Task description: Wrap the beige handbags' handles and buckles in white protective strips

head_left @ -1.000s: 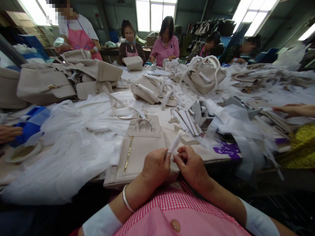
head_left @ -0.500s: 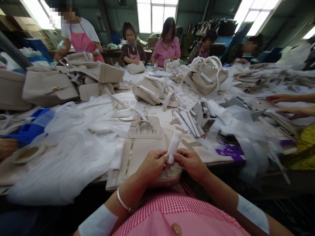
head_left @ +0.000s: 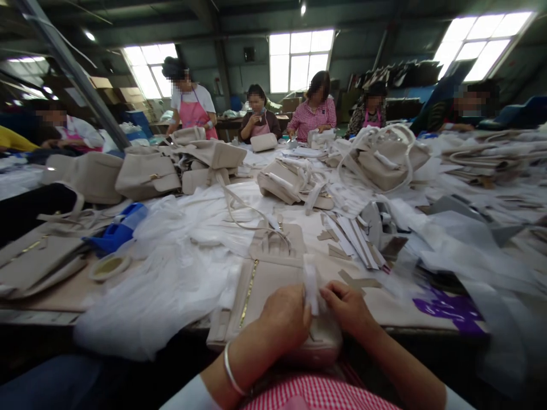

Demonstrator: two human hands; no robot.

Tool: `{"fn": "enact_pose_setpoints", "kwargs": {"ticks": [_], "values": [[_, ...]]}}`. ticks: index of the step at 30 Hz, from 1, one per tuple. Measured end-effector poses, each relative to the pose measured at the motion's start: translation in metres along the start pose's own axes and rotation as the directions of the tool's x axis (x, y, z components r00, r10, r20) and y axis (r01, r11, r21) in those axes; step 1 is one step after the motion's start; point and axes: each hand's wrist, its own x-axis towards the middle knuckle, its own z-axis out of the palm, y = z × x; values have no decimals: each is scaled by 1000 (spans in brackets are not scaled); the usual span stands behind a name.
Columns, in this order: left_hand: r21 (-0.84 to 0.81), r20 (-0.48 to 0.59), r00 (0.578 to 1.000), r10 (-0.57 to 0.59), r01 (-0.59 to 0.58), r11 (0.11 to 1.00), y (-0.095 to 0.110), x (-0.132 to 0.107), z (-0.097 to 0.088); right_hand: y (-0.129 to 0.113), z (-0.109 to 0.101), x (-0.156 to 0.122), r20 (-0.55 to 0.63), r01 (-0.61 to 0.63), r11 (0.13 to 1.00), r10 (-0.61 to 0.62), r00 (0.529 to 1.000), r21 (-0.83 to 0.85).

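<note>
A beige handbag (head_left: 273, 279) with a gold zipper lies flat at the table's front edge, its handle and strap stretched out toward the back. Over its right side stands a narrow piece of soft white wrapping (head_left: 311, 287). My left hand (head_left: 287, 316) is closed on the wrapping from the left, its fingertips partly hidden behind the back of the hand. From the right, my right hand (head_left: 347, 307) pinches with thumb and forefinger at the wrapping's edge. What lies inside the wrapping is hidden.
White tissue sheets (head_left: 171, 273) spread to the left, near a blue tape dispenser (head_left: 117, 230) and a tape roll (head_left: 110, 267). A grey dispenser (head_left: 378, 225) and card strips (head_left: 354, 242) lie to the right. More handbags (head_left: 147, 173) are piled behind; several co-workers sit or stand beyond.
My view has tilted up and turned left. The wrapping has come down against the bag; my left hand has rolled over it, and my right hand has shifted to its right edge.
</note>
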Motion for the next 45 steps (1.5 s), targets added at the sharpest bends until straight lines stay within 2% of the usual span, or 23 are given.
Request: {"fn": "enact_pose_setpoints", "kwargs": {"ticks": [2,4,7,9,11,12,14,17,19,21,23,27,31,33,35,37,39,41,43,45], "values": [[70,-119,993,23,-15,997,-14,-7,-12,2,-6,3,-97,9,994,-19,995,-105],[109,-238,971,9,18,994,-33,-12,-33,0,-14,6,-134,21,991,-39,990,-136],[210,-374,927,-25,111,971,-69,-6,-73,-9,-20,12,-128,52,987,-72,989,-150],[333,-379,925,-14,150,931,-93,13,-97,-21,-14,15,-68,94,984,-105,992,-152],[499,-277,960,38,110,859,-112,42,-114,-34,0,16,15,149,979,-149,989,-139],[570,-185,981,63,55,820,-119,60,-118,-41,9,16,56,175,976,-170,984,-127],[629,-26,994,103,-64,775,-131,97,-120,-53,26,16,129,214,972,-201,971,-100],[638,158,977,144,-212,740,-142,147,-112,-62,44,16,211,245,965,-221,952,-93],[640,253,956,151,-282,714,-146,172,-107,-63,50,18,249,259,959,-225,942,-113],[648,310,939,151,-325,689,-148,189,-108,-64,51,23,273,268,955,-227,935,-125],[660,350,924,153,-359,660,-147,200,-118,-65,51,31,284,267,957,-227,931,-109],[690,428,896,120,-410,596,-135,205,-154,-72,61,58,307,161,985,-171,936,56],[744,440,897,49,-395,539,-103,193,-192,-83,84,87,413,-91,951,-42,910,297],[773,414,909,48,-378,509,-79,182,-206,-93,94,97,500,-260,840,-16,866,477],[801,384,921,67,-368,473,-52,169,-217,-107,100,103,586,-429,643,-38,809,634],[825,358,930,83,-356,439,-25,154,-226,-124,101,105,643,-540,451,-103,759,710],[840,342,937,73,-339,424,1,138,-235,-142,98,105,645,-574,320,-195,739,754],[844,337,941,12,-308,440,24,120,-242,-158,93,103,601,-559,222,-294,743,799],[842,338,938,-83,-261,472,46,100,-249,-171,88,99,561,-544,155,-354,748,824],[820,337,930,-144,-215,530,65,79,-255,-178,84,95,556,-555,111,-338,759,824]]}}
